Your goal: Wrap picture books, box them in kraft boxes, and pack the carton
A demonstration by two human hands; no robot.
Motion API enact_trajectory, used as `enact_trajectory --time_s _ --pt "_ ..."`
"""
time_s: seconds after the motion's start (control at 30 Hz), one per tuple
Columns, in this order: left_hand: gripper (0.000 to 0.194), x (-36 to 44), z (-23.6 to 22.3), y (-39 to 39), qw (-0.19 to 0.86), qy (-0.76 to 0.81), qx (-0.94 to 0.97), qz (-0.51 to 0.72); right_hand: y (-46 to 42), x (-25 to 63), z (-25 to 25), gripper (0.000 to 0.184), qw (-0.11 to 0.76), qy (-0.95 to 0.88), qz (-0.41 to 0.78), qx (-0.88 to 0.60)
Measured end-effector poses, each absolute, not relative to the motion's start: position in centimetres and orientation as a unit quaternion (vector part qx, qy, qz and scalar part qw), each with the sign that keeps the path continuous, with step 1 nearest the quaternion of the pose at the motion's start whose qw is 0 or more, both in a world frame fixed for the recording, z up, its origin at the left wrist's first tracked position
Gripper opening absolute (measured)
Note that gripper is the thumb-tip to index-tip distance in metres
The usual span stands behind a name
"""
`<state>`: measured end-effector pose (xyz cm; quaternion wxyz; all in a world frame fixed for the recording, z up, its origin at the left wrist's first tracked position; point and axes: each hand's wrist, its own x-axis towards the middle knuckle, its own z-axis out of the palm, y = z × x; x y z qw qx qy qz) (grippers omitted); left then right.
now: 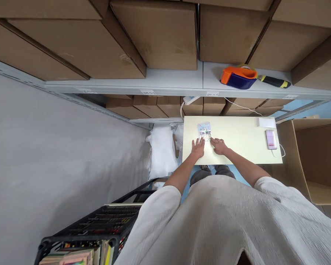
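A small light-blue printed packet or booklet (204, 130) with colourful figures lies flat on the pale yellow tabletop (237, 147); its exact kind is too small to make out. My left hand (198, 148) rests at its lower left corner, fingers stretched out and touching the edge. At the lower right corner is my right hand (219, 145), its fingers extended, with the fingertips by the packet's edge. Neither hand grips it.
A phone (271, 139) with a cable and a white box (266, 122) sit at the table's right end. Above, a shelf (171, 82) bears cardboard boxes, an orange tape dispenser (238, 76) and a black-yellow knife (276, 81). An open carton (300, 158) stands right; a black crate (99, 221), lower left.
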<state>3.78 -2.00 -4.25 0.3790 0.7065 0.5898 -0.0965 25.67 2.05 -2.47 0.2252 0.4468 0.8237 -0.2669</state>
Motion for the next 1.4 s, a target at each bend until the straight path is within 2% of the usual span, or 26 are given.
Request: enact_trajectory --time_s 0.2,0.3,0.43,0.53,0.63,0.8,0.87,1.03,1.13,1.27,1.4 --pt "0.105 1.7 -4.0 -2.3 0.366 0.619 0.687 -0.101 2.8 22.6 -2.5 0.085 0.223 0.824 -0.279 0.440" --pt "0.101 1.1 -3.7 -2.3 0.365 0.624 0.684 -0.096 3.2 21.4 -2.4 0.077 0.207 0.822 -0.288 0.446" --pt "0.089 0.7 -3.3 -2.3 0.360 0.621 0.692 -0.078 4.0 19.6 -2.5 0.059 0.127 0.789 -0.330 0.503" --pt "0.086 0.5 -3.0 -2.3 0.362 0.614 0.699 -0.068 4.8 18.1 -3.0 0.053 0.042 0.716 -0.368 0.592" --pt "0.089 0.3 -2.9 -2.2 0.370 0.611 0.697 -0.061 5.4 17.2 -3.6 0.056 -0.008 0.624 -0.398 0.672" --pt "0.093 0.1 -2.6 -2.0 0.374 0.615 0.692 -0.057 6.0 17.4 -4.2 0.067 -0.018 0.517 -0.456 0.724" --pt "0.093 0.0 -2.5 -1.9 0.376 0.613 0.693 -0.050 6.0 17.6 -4.4 0.061 -0.024 0.502 -0.463 0.730" --pt "0.088 0.4 -2.4 -2.2 0.386 0.596 0.704 -0.013 6.1 17.7 -4.5 0.023 -0.034 0.475 -0.485 0.733" --pt "0.090 1.6 -2.6 -2.4 0.394 0.582 0.712 -0.004 6.0 18.3 -4.2 0.013 -0.031 0.472 -0.478 0.740" --pt "0.091 3.2 -2.8 -2.4 0.403 0.572 0.714 -0.012 5.9 20.1 -3.4 0.019 -0.041 0.517 -0.401 0.755" --pt "0.091 4.0 -2.8 -2.1 0.422 0.545 0.724 0.014 5.7 21.9 -2.4 0.028 -0.061 0.508 -0.429 0.744"
